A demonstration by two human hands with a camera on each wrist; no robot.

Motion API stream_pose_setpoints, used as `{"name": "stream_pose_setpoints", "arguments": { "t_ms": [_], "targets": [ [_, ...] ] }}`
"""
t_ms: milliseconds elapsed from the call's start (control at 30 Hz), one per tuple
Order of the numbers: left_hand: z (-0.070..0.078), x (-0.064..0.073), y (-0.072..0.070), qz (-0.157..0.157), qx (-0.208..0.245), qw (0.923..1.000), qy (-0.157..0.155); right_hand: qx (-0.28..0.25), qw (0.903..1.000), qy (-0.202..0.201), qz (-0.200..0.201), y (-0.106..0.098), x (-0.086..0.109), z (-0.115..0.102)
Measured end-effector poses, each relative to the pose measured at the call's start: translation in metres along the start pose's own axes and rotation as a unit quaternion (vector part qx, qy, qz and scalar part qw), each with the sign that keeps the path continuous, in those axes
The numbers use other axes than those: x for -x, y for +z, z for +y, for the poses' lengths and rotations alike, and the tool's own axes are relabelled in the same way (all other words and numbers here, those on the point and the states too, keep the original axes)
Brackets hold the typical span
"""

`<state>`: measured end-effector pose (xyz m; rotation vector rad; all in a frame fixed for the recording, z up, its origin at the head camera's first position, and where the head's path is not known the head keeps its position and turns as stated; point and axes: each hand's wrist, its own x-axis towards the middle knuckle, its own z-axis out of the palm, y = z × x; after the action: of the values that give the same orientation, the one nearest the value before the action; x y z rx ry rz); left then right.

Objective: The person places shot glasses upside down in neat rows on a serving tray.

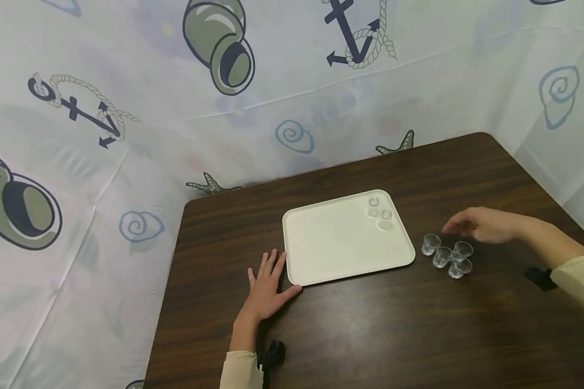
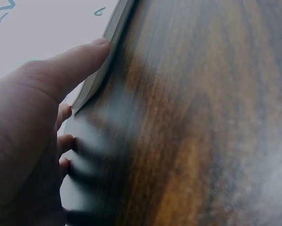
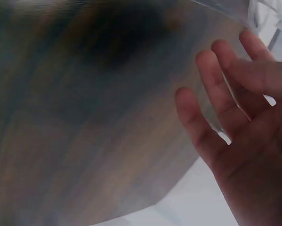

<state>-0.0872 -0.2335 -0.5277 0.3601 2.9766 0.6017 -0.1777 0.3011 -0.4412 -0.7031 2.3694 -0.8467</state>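
A cream rectangular tray (image 1: 331, 243) lies on the dark table. My left hand (image 1: 263, 297) rests at its near left corner with fingers spread, the thumb (image 2: 84, 56) against the tray's edge in the left wrist view. Two small clear shot glasses stand inside the tray's far right corner, one glass (image 1: 373, 203) behind the other (image 1: 386, 216). Several more shot glasses (image 1: 442, 257) are clustered on the table just right of the tray. Over the far side of this cluster hovers my right hand (image 1: 491, 224), its fingers (image 3: 209, 70) loosely bent and holding nothing.
The brown wood-grain table (image 1: 370, 329) has a rounded far right corner. A pale curtain (image 1: 151, 108) printed with anchors and shells hangs behind and beside it. Each wrist wears a black device, one of them the left strap camera (image 1: 274, 354).
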Motion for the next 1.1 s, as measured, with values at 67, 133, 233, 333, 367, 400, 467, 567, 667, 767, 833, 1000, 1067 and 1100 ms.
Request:
{"name": "stream_pose_setpoints", "arguments": {
  "t_ms": [67,133,233,333,367,400,467,567,667,767,833,1000,1067,1100],
  "targets": [
    [0.000,0.000,0.001,0.003,0.000,1.0000,0.001,-0.018,0.9994,0.015,-0.024,0.003,0.004,0.007],
    [0.000,0.001,0.001,0.005,-0.001,1.0000,0.001,-0.037,0.9980,0.023,-0.045,0.005,0.005,0.014],
    [0.000,0.002,0.002,0.009,0.000,1.0000,0.002,-0.068,0.9952,0.036,-0.061,0.007,0.006,0.022],
    [0.000,0.003,0.002,0.008,0.000,1.0000,0.000,-0.086,0.9940,0.035,-0.057,0.012,0.006,0.028],
    [0.000,0.003,0.002,0.007,0.001,1.0000,0.000,-0.088,0.9940,0.036,-0.054,0.013,0.006,0.030],
    [0.000,0.003,0.002,0.006,0.000,1.0000,0.000,-0.091,0.9939,0.036,-0.051,0.014,0.006,0.031],
    [0.000,0.002,0.002,0.006,0.002,1.0000,0.001,-0.095,0.9937,0.036,-0.047,0.016,0.006,0.033],
    [0.001,0.001,0.002,0.010,0.002,0.9999,0.004,-0.092,0.9946,0.023,-0.041,0.017,0.007,0.033],
    [0.001,-0.001,0.001,0.011,0.000,0.9999,0.005,-0.091,0.9952,0.005,-0.035,0.018,0.008,0.034],
    [0.001,-0.002,0.002,0.008,0.000,1.0000,0.004,-0.086,0.9958,-0.012,-0.030,0.018,0.009,0.035],
    [0.002,-0.002,0.002,0.004,0.002,1.0000,0.002,-0.083,0.9960,-0.018,-0.028,0.018,0.010,0.035],
    [0.000,-0.003,0.004,0.009,0.002,1.0000,0.003,-0.071,0.9970,-0.019,-0.025,0.018,0.009,0.034],
    [0.000,-0.003,0.004,0.010,0.001,0.9999,0.003,-0.070,0.9971,-0.015,-0.025,0.017,0.009,0.033],
    [0.000,-0.002,0.004,0.010,0.000,0.9999,0.002,-0.070,0.9971,-0.015,-0.025,0.017,0.008,0.032]
  ]
}}
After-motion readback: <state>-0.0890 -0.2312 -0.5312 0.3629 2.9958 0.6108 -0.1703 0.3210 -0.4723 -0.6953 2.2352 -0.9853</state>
